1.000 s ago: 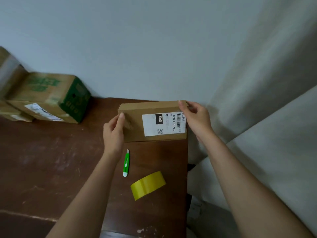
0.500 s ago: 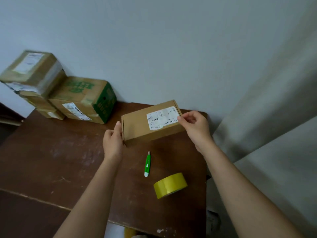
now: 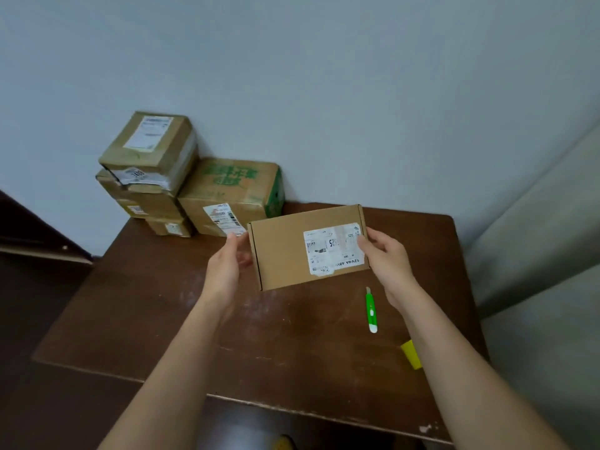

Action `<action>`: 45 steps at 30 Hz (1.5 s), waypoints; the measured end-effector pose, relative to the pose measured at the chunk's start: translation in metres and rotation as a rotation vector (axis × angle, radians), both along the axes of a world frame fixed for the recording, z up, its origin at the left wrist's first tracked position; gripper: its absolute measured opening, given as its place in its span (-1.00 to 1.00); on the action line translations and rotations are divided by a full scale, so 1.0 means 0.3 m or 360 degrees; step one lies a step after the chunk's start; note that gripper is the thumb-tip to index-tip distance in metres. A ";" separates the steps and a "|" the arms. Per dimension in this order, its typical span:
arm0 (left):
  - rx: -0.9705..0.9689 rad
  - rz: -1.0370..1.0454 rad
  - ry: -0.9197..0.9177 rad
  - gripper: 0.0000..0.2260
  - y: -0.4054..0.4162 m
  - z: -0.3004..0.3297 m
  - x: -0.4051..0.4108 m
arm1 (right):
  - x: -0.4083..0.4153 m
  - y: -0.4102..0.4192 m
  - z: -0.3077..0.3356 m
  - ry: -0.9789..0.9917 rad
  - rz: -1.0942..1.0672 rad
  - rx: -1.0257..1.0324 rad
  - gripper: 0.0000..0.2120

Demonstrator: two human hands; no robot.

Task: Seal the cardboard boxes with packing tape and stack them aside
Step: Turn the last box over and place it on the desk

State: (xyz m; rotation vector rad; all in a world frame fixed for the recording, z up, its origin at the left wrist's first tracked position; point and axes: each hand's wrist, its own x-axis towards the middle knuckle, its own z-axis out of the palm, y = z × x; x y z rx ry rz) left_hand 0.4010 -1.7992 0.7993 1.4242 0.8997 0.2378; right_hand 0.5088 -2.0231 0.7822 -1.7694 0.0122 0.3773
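Cardboard box (image 3: 285, 254), long axis across mid-frame, I held between left hand (image 3: 227, 267) and right hand (image 3: 386, 258), fingers clamping its ends.

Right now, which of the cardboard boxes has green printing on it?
The large box against the wall, right of the stack of smaller boxes. It alone has green print on top and a green end; the others are plain brown.
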 end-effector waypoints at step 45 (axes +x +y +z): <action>-0.0155 -0.0250 0.0267 -0.65 0.077 -0.080 -0.119 | -0.178 0.106 -0.196 0.0489 -0.0307 -0.0258 -0.65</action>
